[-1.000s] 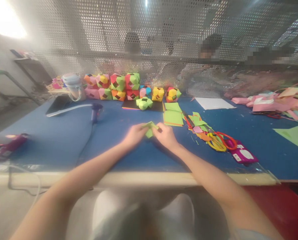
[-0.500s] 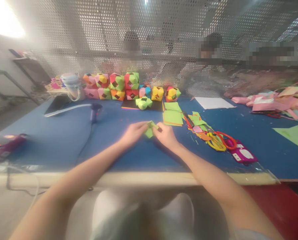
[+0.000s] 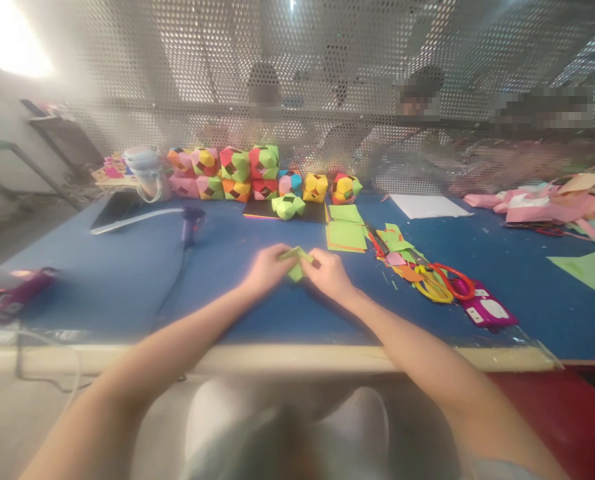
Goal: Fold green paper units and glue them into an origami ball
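Between my two hands is a small piece of folded green paper (image 3: pixel 297 265), just above the blue tabletop (image 3: pixel 227 267). My left hand (image 3: pixel 270 268) pinches its left side. On the other side, the fingers of my right hand (image 3: pixel 328 272) are closed on its right edge. Parts of the paper are hidden by the fingertips. Beyond my right hand lies a stack of square green paper sheets (image 3: pixel 346 235). A green folded paper ball (image 3: pixel 288 207) rests on dark sheets straight ahead.
Several colourful paper balls (image 3: pixel 234 163) are stacked at the back beside a pale cup (image 3: pixel 144 167). A glue gun (image 3: pixel 192 221) stands to the left. At right are paper scraps (image 3: pixel 400 247), scissors (image 3: pixel 452 283) and a purple case (image 3: pixel 488 307). People sit behind a perforated screen.
The green paper has tilted and spread slightly wider between my fingers. My left hand has moved a little, and both hands still hold the paper.
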Demonstrator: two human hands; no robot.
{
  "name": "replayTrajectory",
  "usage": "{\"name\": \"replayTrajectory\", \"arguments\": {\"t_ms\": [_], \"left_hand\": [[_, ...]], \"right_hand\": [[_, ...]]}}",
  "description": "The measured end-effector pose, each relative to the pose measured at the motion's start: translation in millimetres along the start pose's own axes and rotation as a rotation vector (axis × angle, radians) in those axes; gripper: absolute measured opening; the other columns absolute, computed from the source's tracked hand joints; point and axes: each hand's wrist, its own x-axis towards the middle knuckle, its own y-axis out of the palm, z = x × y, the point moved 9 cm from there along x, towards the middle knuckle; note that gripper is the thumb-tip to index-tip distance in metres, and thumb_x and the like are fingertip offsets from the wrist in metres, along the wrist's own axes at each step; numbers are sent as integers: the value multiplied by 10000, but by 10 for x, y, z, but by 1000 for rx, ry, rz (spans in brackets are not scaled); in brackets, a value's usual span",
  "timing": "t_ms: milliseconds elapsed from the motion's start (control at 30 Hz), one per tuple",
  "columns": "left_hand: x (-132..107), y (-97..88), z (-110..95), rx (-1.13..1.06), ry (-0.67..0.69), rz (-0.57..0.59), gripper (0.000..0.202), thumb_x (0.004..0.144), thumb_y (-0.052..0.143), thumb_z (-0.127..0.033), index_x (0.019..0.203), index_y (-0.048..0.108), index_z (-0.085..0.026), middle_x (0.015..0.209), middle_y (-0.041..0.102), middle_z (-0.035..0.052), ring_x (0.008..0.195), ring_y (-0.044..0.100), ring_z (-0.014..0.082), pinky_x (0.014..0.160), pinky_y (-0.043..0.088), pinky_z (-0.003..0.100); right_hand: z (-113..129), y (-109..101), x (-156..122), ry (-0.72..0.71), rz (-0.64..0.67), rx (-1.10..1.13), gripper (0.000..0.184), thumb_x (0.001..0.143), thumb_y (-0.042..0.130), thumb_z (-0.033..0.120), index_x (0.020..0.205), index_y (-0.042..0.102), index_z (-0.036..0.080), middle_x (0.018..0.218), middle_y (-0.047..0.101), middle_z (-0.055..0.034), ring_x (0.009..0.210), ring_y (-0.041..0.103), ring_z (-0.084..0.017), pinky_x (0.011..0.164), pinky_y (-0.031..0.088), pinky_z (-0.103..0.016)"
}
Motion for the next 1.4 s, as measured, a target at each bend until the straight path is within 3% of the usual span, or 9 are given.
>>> {"name": "replayTrajectory", "arguments": {"t_ms": [200, 367, 1167, 1400], "left_hand": [[-21, -9, -3, 18, 0, -41, 152, 688, 542, -217, 776, 642, -145, 722, 639, 5, 677, 556, 133, 585, 413, 222], [-9, -66, 28, 10, -28, -87, 150, 687, 543, -220, 780, 634, -145, 726, 636, -1, 682, 558, 132, 597, 413, 226], [-52, -1, -48, 10, -18, -33, 124, 680, 511, -185, 772, 587, -152, 703, 604, -6, 666, 531, 129, 577, 402, 229], [-55, -59, -42, 42, -49, -80, 105, 678, 487, -166, 736, 574, -154, 692, 604, -4, 646, 532, 130, 584, 402, 238]], "right_hand": [[13, 21, -12, 4, 25, 11, 226, 787, 504, 304, 593, 440, 208, 538, 468, 30, 503, 402, -107, 517, 327, -233], [26, 14, -4, -1, 35, 32, 162, 805, 491, 320, 717, 541, 193, 633, 555, -2, 562, 475, -124, 554, 372, -235], [11, -18, 10, 22, 6, 38, 203, 812, 460, 288, 639, 509, 195, 587, 541, 0, 538, 468, -119, 553, 380, -233], [32, -18, 5, 3, 10, 51, 198, 817, 483, 316, 679, 546, 189, 622, 574, -11, 565, 500, -127, 567, 392, -236]]}}
